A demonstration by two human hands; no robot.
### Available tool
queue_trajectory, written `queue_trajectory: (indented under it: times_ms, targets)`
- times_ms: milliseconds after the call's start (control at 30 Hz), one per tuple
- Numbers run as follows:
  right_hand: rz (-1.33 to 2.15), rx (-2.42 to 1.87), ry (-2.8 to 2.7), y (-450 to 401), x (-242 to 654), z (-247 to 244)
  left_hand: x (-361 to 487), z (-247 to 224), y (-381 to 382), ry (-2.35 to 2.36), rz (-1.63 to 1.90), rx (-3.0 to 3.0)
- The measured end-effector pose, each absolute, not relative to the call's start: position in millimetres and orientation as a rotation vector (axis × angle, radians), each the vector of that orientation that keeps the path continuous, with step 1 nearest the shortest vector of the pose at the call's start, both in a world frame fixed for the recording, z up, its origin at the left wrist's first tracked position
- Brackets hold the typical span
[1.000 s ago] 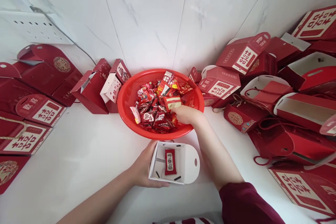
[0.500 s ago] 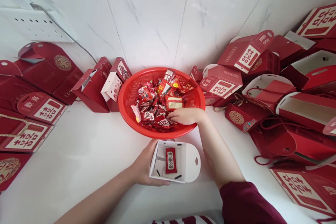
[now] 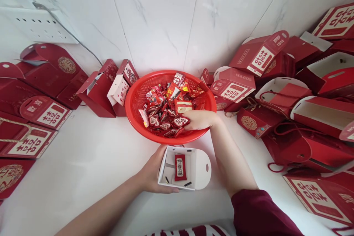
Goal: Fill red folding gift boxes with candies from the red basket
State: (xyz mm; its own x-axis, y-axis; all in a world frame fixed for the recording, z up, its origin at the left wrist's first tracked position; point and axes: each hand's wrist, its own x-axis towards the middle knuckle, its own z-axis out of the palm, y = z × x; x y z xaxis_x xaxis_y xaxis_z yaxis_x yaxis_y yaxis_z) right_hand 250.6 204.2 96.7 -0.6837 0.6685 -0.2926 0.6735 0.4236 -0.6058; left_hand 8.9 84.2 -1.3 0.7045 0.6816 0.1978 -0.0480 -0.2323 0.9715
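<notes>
My left hand (image 3: 155,174) is wrapped round the side of an upright gift box (image 3: 202,171), whose white inside faces up with its rounded flap out to the right. One red wrapped candy (image 3: 180,167) lies on the bottom of that box. Just beyond it stands a red plastic basket (image 3: 135,127) heaped with wrapped candies (image 3: 157,112). My right hand (image 3: 199,120) reaches over the basket's right side into the heap. Its fingertips are down among the candies at a red wrapper (image 3: 181,121), partly hidden, so whether they grip it does not show.
Red gift boxes (image 3: 235,84) are piled along the right side, several with open tops. More red boxes (image 3: 52,114) stand at the left, and two upright ones (image 3: 101,90) are beside the basket. A power strip (image 3: 41,25) with a cable is by the tiled wall.
My right hand has shifted slightly right within the basket, and its fingers dip deeper among the candies. Some candies near it have moved. My left hand and the box stay nearly in place.
</notes>
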Motion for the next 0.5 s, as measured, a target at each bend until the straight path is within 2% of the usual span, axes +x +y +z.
queue_trajectory:
  times_ms: [300,500]
  targets:
    - [-1.335,1.182,2.71,210.8,250.6,88.8,11.0,-0.8,83.9,0.477,0.783,1.672]
    - [-1.557,1.31,2.629,212.1,250.7,84.6,12.4,2.4,82.9,0.485,0.771,1.632]
